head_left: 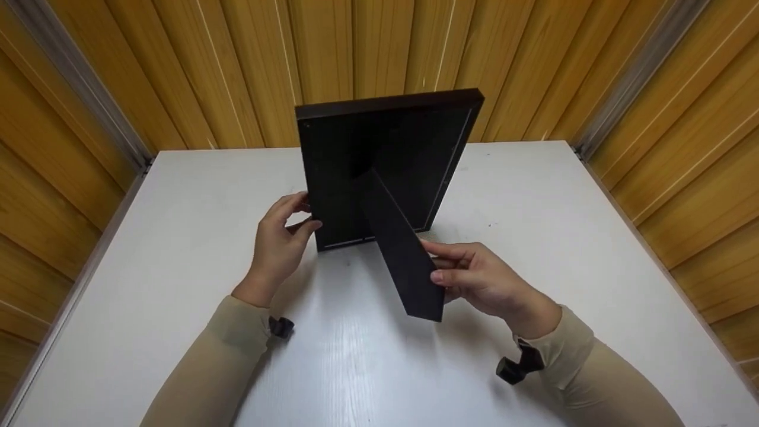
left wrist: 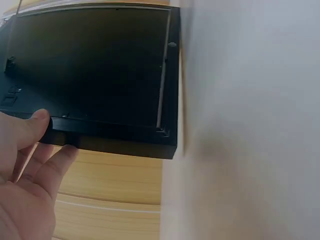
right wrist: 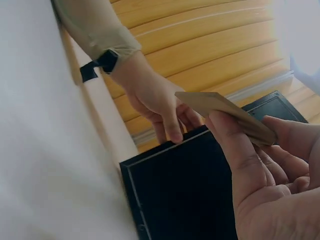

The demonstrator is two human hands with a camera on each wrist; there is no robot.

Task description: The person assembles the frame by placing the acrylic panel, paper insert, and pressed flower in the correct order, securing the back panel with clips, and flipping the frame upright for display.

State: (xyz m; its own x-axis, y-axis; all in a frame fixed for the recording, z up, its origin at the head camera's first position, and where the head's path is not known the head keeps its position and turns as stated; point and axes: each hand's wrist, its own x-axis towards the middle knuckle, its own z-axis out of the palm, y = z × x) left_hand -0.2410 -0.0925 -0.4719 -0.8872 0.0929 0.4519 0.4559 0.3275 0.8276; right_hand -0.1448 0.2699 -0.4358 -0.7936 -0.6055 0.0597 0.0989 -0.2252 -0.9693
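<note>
A black picture frame (head_left: 338, 178) stands nearly upright on the white table, its back toward me and its top leaning away. From the middle of its back an easel stand (head_left: 397, 255) swings out toward me. My left hand (head_left: 278, 237) pinches the frame's left side edge, the thumb on the back panel and the fingers on the side, as the left wrist view shows too. With thumb and fingers, my right hand (head_left: 480, 279) pinches the right edge of the stand near its lower end. The front of the picture frame is hidden.
The white table (head_left: 207, 190) runs back to a wall of yellow wood-look panels (head_left: 379, 47), with similar panels on both sides. Grey metal posts (head_left: 101, 83) mark the corners. Each wrist wears a small black device (head_left: 281, 327) over a beige sleeve (head_left: 219, 350).
</note>
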